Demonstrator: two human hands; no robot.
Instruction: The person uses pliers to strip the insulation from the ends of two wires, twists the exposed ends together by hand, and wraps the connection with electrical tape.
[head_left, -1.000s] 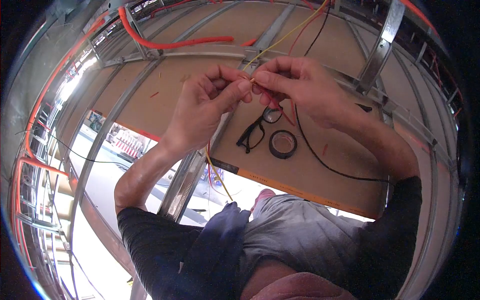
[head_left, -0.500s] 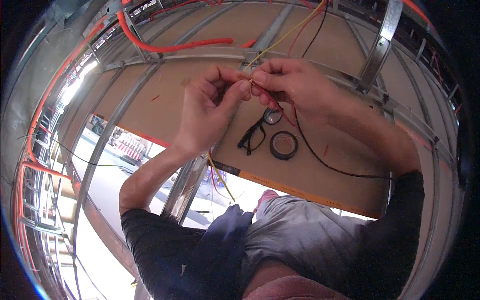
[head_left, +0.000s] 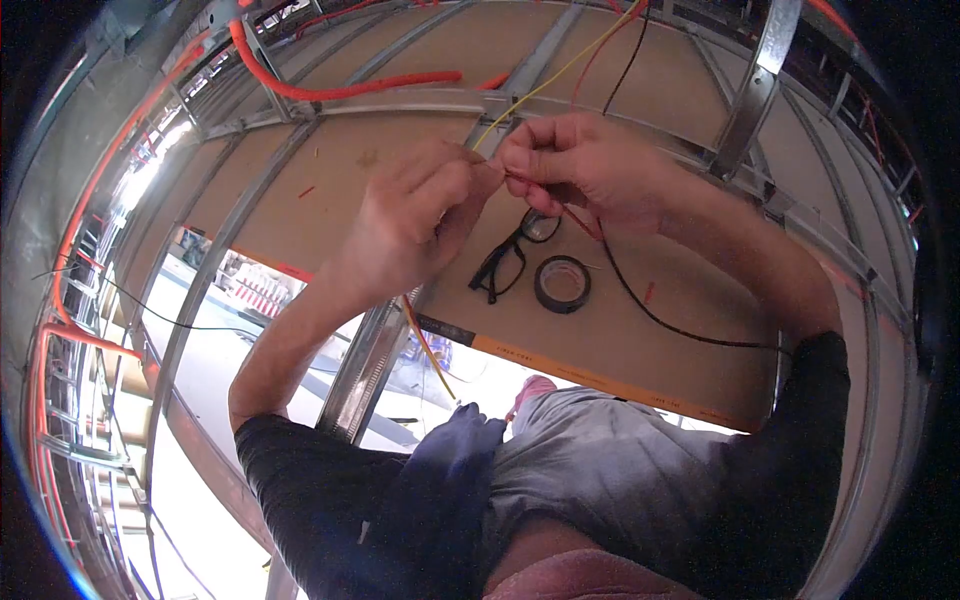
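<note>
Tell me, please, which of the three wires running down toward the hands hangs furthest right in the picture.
The black wire: just above the right hand, it hangs right of the red wire, while the yellow wire slants furthest left.

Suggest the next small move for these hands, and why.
I'd guess a small twist by the left hand while the right hand steadies the red wire: the right hand pinches that wire, and the hands come together there, the left's exact grip hidden. The tape roll lies untouched.
</note>
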